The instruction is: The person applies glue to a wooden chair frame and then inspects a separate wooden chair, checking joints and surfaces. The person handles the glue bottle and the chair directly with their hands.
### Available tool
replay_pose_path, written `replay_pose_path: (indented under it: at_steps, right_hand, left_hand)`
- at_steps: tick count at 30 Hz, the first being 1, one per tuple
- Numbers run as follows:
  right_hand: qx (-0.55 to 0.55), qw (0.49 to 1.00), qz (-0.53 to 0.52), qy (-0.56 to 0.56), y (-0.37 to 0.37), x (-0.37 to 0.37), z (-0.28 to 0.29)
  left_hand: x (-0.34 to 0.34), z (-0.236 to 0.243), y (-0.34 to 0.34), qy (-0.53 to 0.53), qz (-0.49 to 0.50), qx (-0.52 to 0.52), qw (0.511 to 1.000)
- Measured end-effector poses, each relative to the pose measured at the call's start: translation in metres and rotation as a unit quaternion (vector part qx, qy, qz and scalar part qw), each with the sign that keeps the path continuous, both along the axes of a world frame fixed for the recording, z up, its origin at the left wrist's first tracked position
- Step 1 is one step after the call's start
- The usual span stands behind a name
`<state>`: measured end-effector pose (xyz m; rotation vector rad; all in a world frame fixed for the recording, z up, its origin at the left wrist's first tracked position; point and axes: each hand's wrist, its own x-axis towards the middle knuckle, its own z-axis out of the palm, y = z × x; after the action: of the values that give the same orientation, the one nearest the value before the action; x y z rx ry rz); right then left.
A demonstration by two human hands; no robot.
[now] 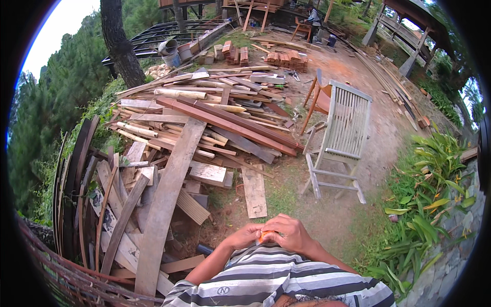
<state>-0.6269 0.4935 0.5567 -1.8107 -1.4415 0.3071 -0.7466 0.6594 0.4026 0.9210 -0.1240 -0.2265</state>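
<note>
The right hand (288, 233) is curled around a small orange thing (264, 236), with thumb and fingers closed on it. The left hand (242, 237) meets it from the other side, fingers bent inward; whether it also grips is hidden (what the thing is, I cannot tell either, since the fingers cover most of it). It sits between the two hands, just in front of the striped shirt (245, 279), probably kept close to the body so that both hands can steady it and the eyes can follow small finger work.

Beyond, a long plank (171, 204) lies slanting over the heap, likely just laid wherever the wood below would bear it. Two red-brown beams (230, 123) rest together across the top, perhaps to stay off the ground. The slatted chair (349, 120) stands apart on the dirt, right of the heap.
</note>
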Motion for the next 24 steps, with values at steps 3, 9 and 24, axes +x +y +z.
replay_pose_path:
  at_steps: [3, 9, 24]
  right_hand:
    - [-0.006, 1.0, 0.005, -0.014, 0.003, 0.004, -0.009]
    - [-0.042, 0.998, 0.025, -0.048, 0.004, 0.011, 0.003]
    - [-0.033, 0.998, -0.039, -0.037, -0.023, 0.014, -0.02]
  left_hand:
    - [-0.003, -0.005, -0.013, 0.014, 0.024, -0.111, 0.993]
    - [0.006, -0.008, -0.016, 0.048, 0.062, -0.197, 0.977]
    - [0.017, -0.004, -0.021, 0.064, 0.042, -0.058, 0.995]
